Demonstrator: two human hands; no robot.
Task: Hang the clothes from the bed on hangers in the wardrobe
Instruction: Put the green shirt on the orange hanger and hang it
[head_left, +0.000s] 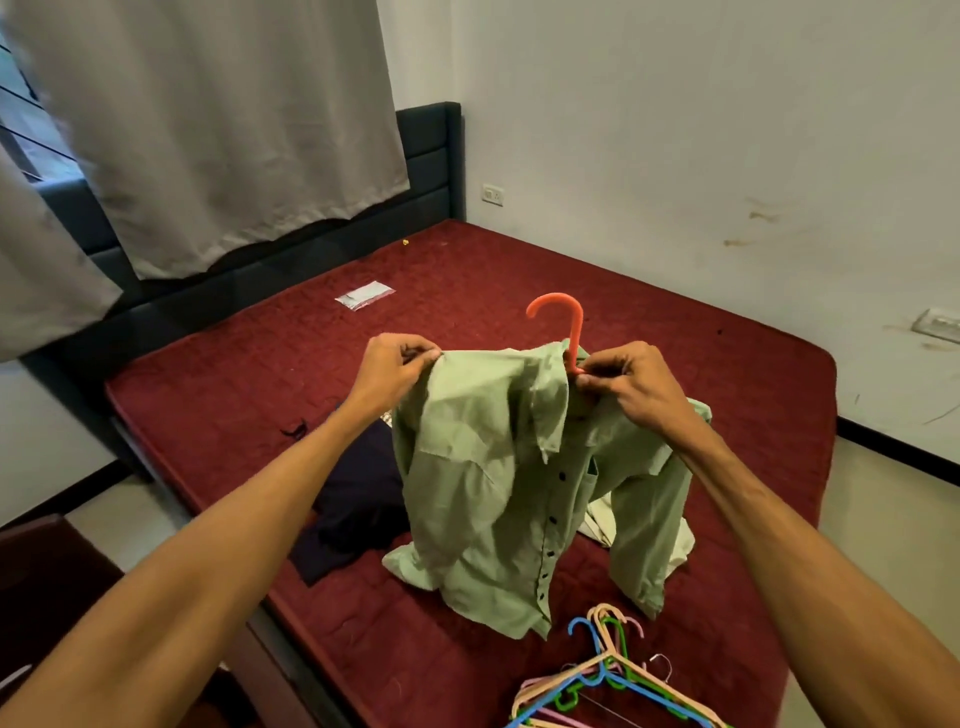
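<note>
Fingers (422, 357) of my left hand (397, 366) pinch the pale green buttoned shirt (478, 467), right hand (631, 384) grips the red plastic hanger (575, 338) in its collar, above the near edge of the maroon bed (727, 395); mid-fitting, next I'd seat the loose shoulder

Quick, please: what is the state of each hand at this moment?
Left hand: closed, pinching the shoulder of the green shirt.
Right hand: closed, pinching the neck of the orange hanger at the shirt collar.
</note>
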